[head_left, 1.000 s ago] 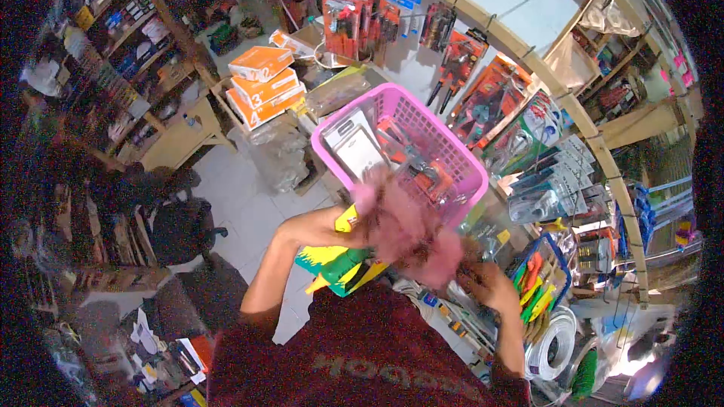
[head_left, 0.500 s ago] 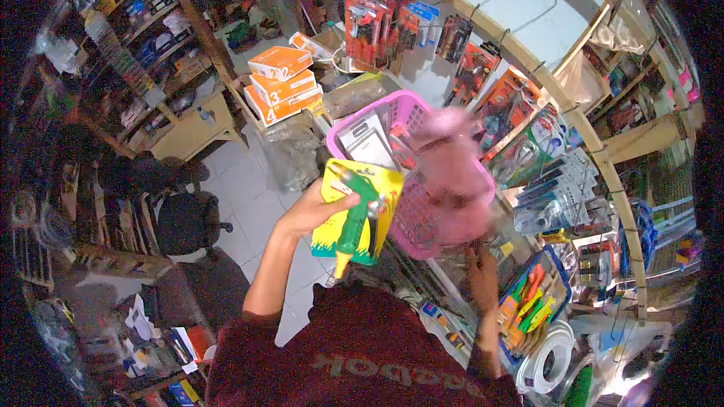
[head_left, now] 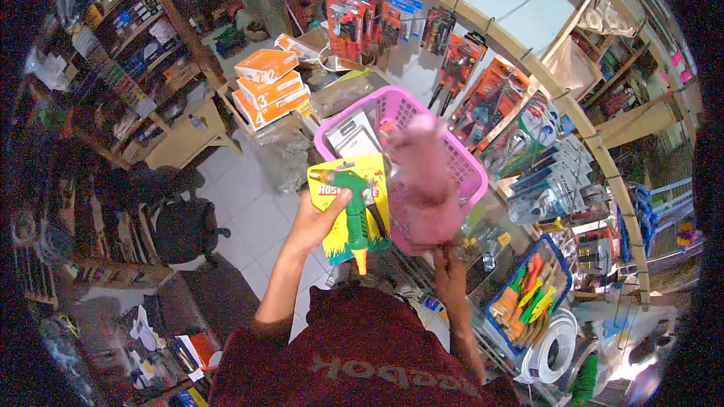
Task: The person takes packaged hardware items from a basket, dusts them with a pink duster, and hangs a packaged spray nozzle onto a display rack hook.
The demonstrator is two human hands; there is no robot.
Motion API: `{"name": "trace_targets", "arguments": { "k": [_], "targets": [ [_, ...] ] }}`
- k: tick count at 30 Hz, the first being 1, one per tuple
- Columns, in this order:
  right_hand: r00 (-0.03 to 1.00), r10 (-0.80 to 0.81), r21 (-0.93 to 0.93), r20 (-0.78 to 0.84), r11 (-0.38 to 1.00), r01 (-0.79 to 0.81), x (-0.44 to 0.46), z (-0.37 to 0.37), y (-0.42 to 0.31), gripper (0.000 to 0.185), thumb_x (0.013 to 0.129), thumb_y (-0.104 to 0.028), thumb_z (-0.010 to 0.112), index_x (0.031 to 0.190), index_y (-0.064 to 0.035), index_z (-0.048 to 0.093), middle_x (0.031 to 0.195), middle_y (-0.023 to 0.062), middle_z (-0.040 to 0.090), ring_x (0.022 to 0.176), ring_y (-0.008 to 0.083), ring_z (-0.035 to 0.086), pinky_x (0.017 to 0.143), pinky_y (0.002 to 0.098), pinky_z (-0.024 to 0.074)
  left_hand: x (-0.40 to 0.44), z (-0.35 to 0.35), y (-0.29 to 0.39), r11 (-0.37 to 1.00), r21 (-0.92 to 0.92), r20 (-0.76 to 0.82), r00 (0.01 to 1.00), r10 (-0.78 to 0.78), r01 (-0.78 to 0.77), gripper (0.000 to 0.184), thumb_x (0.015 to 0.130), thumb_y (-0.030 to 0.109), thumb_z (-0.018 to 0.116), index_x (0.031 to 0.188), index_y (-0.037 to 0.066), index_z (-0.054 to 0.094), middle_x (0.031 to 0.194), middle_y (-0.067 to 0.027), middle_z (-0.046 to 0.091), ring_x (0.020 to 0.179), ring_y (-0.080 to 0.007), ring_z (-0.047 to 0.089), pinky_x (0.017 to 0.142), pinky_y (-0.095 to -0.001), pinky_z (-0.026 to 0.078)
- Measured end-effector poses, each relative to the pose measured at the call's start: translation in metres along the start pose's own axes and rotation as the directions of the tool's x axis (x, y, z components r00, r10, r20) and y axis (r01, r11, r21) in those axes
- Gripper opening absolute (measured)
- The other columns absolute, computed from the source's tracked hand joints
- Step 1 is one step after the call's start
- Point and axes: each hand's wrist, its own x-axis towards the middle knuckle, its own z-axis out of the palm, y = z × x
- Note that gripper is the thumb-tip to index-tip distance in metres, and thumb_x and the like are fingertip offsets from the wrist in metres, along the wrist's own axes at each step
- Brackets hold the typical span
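Note:
My left hand [head_left: 315,220] is closed on a carded hose nozzle [head_left: 357,211], with its thumb across the front. The nozzle is green with an orange tip, on a yellow card. Beyond it stands a pink plastic basket [head_left: 473,173] with a white package [head_left: 354,139] and other packs inside. My right hand [head_left: 450,271] is closed at the lower end of a pink, cloth-like thing [head_left: 431,173], smeared by motion, which covers part of the basket. The right fingers are partly hidden.
Orange boxes [head_left: 270,90] are stacked behind the basket. Carded tools [head_left: 458,64] hang from a wooden rail [head_left: 520,53] at the right. A blue-rimmed tray [head_left: 494,305] of colourful-handled tools and a white hose coil [head_left: 549,354] lie at lower right. A dark chair [head_left: 185,230] stands left.
The carded nozzle has turned more upright and faces me more squarely. The pink cloth-like thing and my right hand have shifted left in view. The whole view has also moved slightly.

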Motion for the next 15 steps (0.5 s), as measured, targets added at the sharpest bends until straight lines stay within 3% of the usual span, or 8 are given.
{"name": "trace_targets", "arguments": {
  "k": [3,6,9,11,13,15],
  "targets": [
    [0.971,-0.201,-0.150,0.126,0.964,0.219,-0.011,0.004,0.013,0.026,0.086,-0.021,0.051,0.096,0.0023,0.054,0.074,0.0131,0.059,0.063,0.0219,0.053,0.059,0.0351,0.0414,-0.003,0.004,0.006,0.998,0.043,-0.030,0.999,-0.040,0.042,0.022,0.085,0.013,0.058,0.103,0.000,0.055,0.091,-0.0028,0.061,0.079,-0.0090,0.056,0.071,-0.0252,0.047],
    [0.994,0.066,-0.171,0.088,0.984,-0.051,-0.013,0.008,0.015,0.027,0.087,-0.023,0.050,0.096,0.0025,0.054,0.070,0.0130,0.058,0.059,0.0205,0.050,0.054,0.0355,0.0387,-0.003,0.011,0.002,0.998,-0.030,-0.111,0.993,0.042,-0.046,0.020,0.086,0.014,0.058,0.100,0.000,0.056,0.089,-0.0026,0.061,0.077,-0.0085,0.056,0.067,-0.0248,0.047],
    [0.990,0.131,-0.016,0.055,0.991,-0.130,-0.014,0.011,0.018,0.031,0.087,-0.027,0.049,0.097,0.0027,0.053,0.067,0.0159,0.055,0.056,0.0229,0.050,0.051,0.0374,0.0363,-0.008,0.006,0.001,0.998,-0.064,-0.189,0.982,-0.016,0.004,0.020,0.087,0.015,0.057,0.100,0.000,0.056,0.090,-0.0030,0.061,0.077,-0.0077,0.056,0.066,-0.0236,0.047],
    [0.980,0.079,-0.143,0.185,0.988,-0.052,-0.019,0.011,0.011,0.035,0.087,-0.029,0.047,0.102,0.0021,0.054,0.082,0.0210,0.059,0.077,0.0344,0.054,0.068,0.0410,0.0408,-0.007,0.005,0.001,0.999,-0.043,-0.217,0.976,0.014,-0.024,0.020,0.087,0.016,0.057,0.100,0.001,0.057,0.089,-0.0029,0.061,0.076,-0.0074,0.056,0.066,-0.0233,0.047],
    [0.991,0.014,-0.158,0.131,0.987,0.007,-0.021,0.015,0.006,0.035,0.087,-0.030,0.047,0.099,0.0021,0.054,0.080,0.0220,0.057,0.075,0.0347,0.052,0.066,0.0414,0.0399,-0.006,0.006,0.002,0.998,-0.055,-0.234,0.972,0.014,-0.028,0.019,0.087,0.016,0.056,0.099,0.001,0.057,0.089,-0.0025,0.061,0.076,-0.0070,0.056,0.065,-0.0229,0.046],
    [0.992,-0.074,-0.080,-0.100,0.995,0.066,-0.018,0.020,0.003,0.033,0.086,-0.029,0.049,0.089,0.0027,0.054,0.061,0.0188,0.049,0.049,0.0237,0.043,0.048,0.0385,0.0336,-0.006,0.011,0.006,0.995,-0.102,-0.258,0.966,-0.008,-0.019,0.019,0.087,0.016,0.056,0.099,0.002,0.057,0.089,-0.0019,0.061,0.075,-0.0066,0.056,0.065,-0.0225,0.046]
  ]
}}
